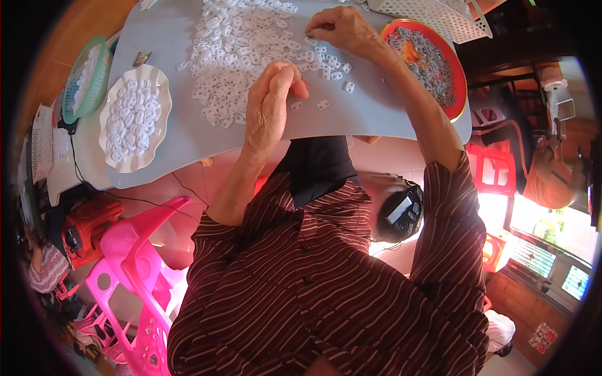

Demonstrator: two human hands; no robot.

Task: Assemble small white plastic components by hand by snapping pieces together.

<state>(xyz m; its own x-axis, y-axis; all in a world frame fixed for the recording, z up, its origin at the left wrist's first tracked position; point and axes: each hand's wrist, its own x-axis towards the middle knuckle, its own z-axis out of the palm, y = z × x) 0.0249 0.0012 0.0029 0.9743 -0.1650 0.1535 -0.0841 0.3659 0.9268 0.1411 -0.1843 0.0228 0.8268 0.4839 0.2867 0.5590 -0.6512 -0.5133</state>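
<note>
Small white plastic pieces with two holes (241, 59) lie in a broad heap on the grey table (182, 135). At the near side of this heap is my left hand (273, 103), raised, its fingers curled together; what they hold, if anything, is hidden. My right hand (348, 30) reaches over the table's far part with its fingertips pinched just above a white piece (310, 41). Whether they grip anything does not show. Several loose white pieces (332, 66) are scattered between my right forearm and the heap.
A red bowl (463, 78) of small grey metal parts stands right of my right forearm. To the left are a scalloped white dish (164, 119) of white pieces and a green basket (103, 75). A white perforated basket (439, 22) stands far right, and a pink chair (135, 257) below left.
</note>
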